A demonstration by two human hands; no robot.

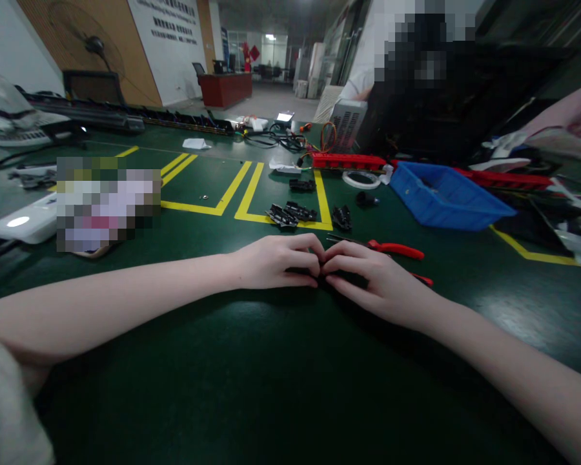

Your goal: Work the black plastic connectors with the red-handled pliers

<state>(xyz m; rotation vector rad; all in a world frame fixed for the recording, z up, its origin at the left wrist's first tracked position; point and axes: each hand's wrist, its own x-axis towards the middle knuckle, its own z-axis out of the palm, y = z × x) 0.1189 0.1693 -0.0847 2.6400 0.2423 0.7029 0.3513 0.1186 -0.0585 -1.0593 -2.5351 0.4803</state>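
My left hand (281,261) and my right hand (380,281) meet fingertip to fingertip low over the dark green tabletop. The fingers of both are bent and pinched together; anything between them is hidden or too small to name. Just behind my right hand lie needle-nose pliers with red handles (397,250), partly covered by it. Beyond the fingertips are several small black plastic parts: a pair close together (283,216), one at the right (341,217), and one farther back (303,186).
A blue plastic bin (448,216) stands at the right, near a white ring (361,179) and a red strip (348,160). Cables (275,137) lie at the back. At the left are a white device (29,219) and a pixelated object (109,213). Another person's arm (358,84) shows beyond.
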